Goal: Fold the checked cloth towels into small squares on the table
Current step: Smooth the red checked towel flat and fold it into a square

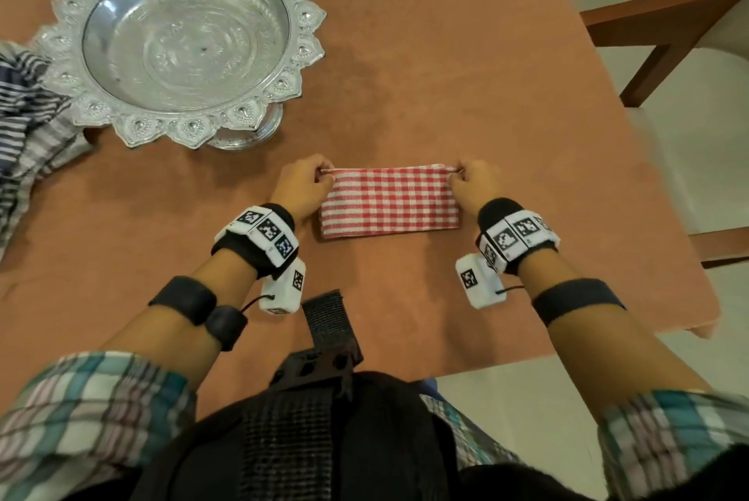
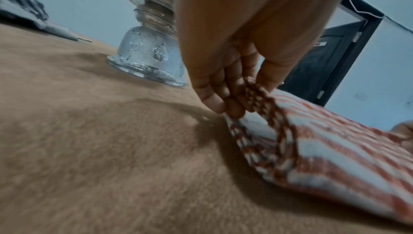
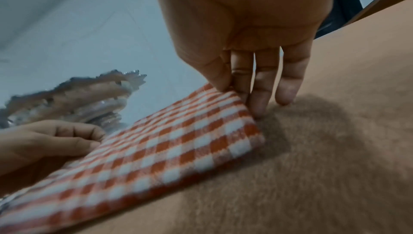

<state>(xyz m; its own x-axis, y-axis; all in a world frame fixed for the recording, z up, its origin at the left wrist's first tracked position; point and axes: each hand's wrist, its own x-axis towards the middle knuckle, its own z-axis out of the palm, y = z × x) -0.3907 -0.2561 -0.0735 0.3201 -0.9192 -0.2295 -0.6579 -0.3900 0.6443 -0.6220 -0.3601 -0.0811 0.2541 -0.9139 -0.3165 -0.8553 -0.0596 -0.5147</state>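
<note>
A red and white checked towel (image 1: 390,201) lies folded into a long strip on the brown table cover (image 1: 486,95). My left hand (image 1: 308,184) pinches its far left corner, and my right hand (image 1: 472,186) pinches its far right corner. In the left wrist view the left hand (image 2: 234,96) has thumb and fingers closed on the lifted edge of the towel (image 2: 324,140). In the right wrist view the right hand (image 3: 241,82) pinches the corner of the towel (image 3: 167,140) between thumb and forefinger, and the left hand (image 3: 51,142) shows at the far end.
A large ornate silver pedestal bowl (image 1: 186,42) stands at the back left, its foot (image 2: 149,57) close to my left hand. A blue and grey striped cloth (image 1: 28,128) lies heaped at the left edge. A wooden chair (image 1: 664,34) stands beyond the table's right side.
</note>
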